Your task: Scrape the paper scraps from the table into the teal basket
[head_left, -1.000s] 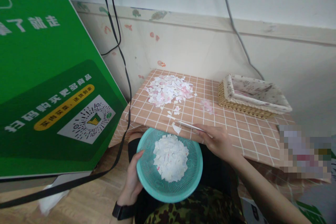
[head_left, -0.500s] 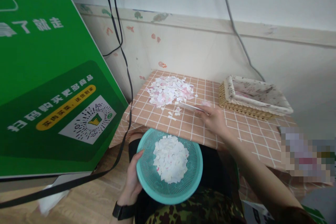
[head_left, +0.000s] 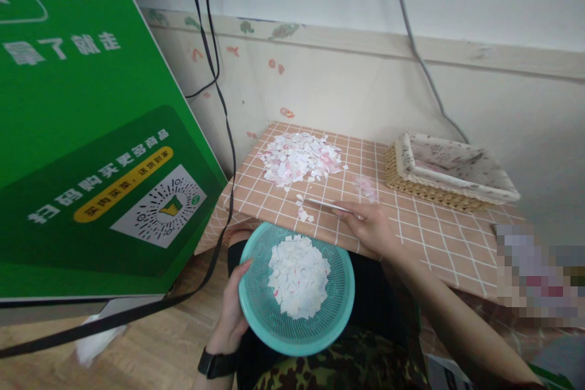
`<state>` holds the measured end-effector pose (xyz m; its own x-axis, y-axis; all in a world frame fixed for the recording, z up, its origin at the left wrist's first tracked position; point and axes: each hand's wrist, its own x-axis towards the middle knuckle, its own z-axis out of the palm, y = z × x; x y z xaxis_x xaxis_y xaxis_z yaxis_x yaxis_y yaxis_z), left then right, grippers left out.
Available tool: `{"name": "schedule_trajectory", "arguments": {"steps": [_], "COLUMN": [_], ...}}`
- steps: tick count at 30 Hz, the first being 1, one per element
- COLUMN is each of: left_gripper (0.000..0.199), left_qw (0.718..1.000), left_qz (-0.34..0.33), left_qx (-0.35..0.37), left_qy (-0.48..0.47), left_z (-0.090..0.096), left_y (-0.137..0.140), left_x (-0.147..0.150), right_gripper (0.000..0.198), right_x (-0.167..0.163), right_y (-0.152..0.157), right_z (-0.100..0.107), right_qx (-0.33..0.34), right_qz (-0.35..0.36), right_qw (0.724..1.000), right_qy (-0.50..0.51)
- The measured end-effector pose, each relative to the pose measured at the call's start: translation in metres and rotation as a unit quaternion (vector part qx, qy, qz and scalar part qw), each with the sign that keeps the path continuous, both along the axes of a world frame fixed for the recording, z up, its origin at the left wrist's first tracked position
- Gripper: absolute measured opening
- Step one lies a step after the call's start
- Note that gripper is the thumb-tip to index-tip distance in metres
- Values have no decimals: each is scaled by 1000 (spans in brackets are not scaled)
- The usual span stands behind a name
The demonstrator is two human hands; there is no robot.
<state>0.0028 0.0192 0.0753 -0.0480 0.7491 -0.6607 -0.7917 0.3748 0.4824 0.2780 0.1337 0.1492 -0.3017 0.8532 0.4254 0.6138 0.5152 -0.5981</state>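
Observation:
My left hand (head_left: 234,301) grips the left rim of a turquoise plastic colander (head_left: 340,317), which rests on my lap just below the table edge. Inside it lies a mound of white paper scraps (head_left: 299,277) with a few red marks. In my right hand (head_left: 372,226) is a thin, flat, pale strip (head_left: 320,203), held low over the table; its exact kind cannot be made out. Its tip touches or nearly touches a few loose scraps (head_left: 303,212) near the front edge. Behind them a larger pile of white and pink paper scraps (head_left: 299,159) covers the table's far left corner.
The table (head_left: 425,244) wears a brown checked cloth. A fabric-lined wicker basket (head_left: 439,192) stands at the back right, and pink bits (head_left: 365,187) lie left of it. A green panel (head_left: 91,134) rises on the left, with a black strap (head_left: 222,231) hanging before it.
My right hand has drawn the strip towards the front edge, and the few loose scraps have shifted nearer to that edge. The left hand and colander stay put.

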Motion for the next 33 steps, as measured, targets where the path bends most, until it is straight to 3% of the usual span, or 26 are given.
{"name": "schedule_trajectory", "arguments": {"steps": [6, 9, 12, 15, 20, 26, 33], "left_gripper": [19, 18, 18, 17, 15, 15, 15], "left_qw": [1000, 1000, 1000, 999, 999, 999, 1000], "left_qz": [1, 0, -2, 2, 17, 23, 23], "left_qx": [11, 13, 19, 27, 32, 20, 15], "left_qy": [-12, -19, -23, -16, 8, 15, 1], "left_z": [-1, 0, 2, 3, 0, -3, -2], "left_y": [1, 1, 0, 0, -1, 0, 1], "left_x": [-5, -6, -7, -9, -13, -15, -15], "right_gripper": [35, 32, 27, 22, 25, 28, 24], "right_x": [-11, -13, -13, -13, -13, -20, -25], "right_y": [-33, -41, -32, -7, 32, 45, 41], "right_z": [4, 9, 10, 7, 3, -2, 0], "right_qx": [16, -10, -13, 29, 81, 74, 69], "right_qz": [119, 139, 88, -22, -157, -148, -102], "right_qw": [993, 990, 996, 999, 983, 981, 992], "right_qy": [-15, -9, 5, 9, -56, -97, -39]}}
